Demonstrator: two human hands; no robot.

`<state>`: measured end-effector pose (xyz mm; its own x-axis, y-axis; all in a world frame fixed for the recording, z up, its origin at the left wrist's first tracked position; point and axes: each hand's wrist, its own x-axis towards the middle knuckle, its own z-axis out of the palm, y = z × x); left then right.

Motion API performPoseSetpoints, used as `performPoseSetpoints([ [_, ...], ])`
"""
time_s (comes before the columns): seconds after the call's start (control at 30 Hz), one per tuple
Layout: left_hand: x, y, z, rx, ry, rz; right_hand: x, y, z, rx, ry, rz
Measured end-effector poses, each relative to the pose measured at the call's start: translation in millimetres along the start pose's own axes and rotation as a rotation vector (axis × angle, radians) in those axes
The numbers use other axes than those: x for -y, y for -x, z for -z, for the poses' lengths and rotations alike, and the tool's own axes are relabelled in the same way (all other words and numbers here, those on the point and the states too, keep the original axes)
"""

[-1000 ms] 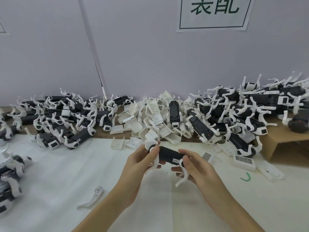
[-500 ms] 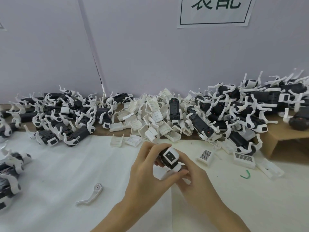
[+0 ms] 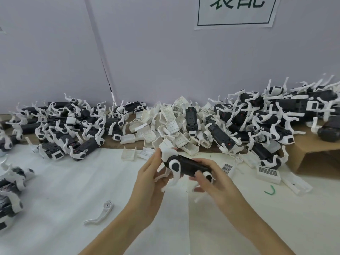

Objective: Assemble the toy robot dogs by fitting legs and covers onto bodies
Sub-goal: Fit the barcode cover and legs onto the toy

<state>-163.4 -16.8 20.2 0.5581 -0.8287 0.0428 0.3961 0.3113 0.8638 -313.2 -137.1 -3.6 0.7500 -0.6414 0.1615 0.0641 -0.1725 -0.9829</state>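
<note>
I hold one black toy dog body point(image 3: 185, 165) with white legs above the white table sheet point(image 3: 73, 181), lying sideways with its legs pointing down. My left hand point(image 3: 150, 178) grips its left end, where a white head piece sits. My right hand point(image 3: 209, 178) grips its right end, fingers curled over the rear leg joint. A single loose white leg point(image 3: 100, 212) lies on the sheet to the lower left.
A heap of white covers point(image 3: 165, 124) sits at the back centre. Piles of black bodies with legs lie at the back left point(image 3: 60, 126) and back right point(image 3: 266, 122). More dogs point(image 3: 11, 190) rest at the left edge. A cardboard sheet point(image 3: 312, 146) lies right.
The dog body was turned from end-on, face toward me, to lying sideways between both hands. My hands moved apart to its two ends.
</note>
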Motion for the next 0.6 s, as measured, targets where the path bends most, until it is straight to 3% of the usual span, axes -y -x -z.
performPoseSetpoints([
  [0.07, 0.0, -4.1, 1.6, -0.045, -0.081, 0.007, 4.0, -0.5, 3.3, 0.055, -0.210, -0.093],
  [0.17, -0.3, -7.8, 7.0, -0.102, -0.338, -0.087, 5.3, -0.5, 6.2, 0.024, -0.224, -0.081],
  [0.33, -7.3, -15.0, 31.4, 0.215, -0.886, -0.375, 6.6, 2.7, 13.1, -0.028, 0.112, 0.184],
  [0.47, -13.7, -19.6, 40.6, 0.200, -1.072, -0.603, 1.0, 5.5, 10.9, -0.086, 0.537, 0.435],
  [0.6, -17.0, -22.8, 48.2, 0.228, -1.191, -0.607, 0.5, 5.5, 13.4, -0.101, 0.608, 0.426],
])
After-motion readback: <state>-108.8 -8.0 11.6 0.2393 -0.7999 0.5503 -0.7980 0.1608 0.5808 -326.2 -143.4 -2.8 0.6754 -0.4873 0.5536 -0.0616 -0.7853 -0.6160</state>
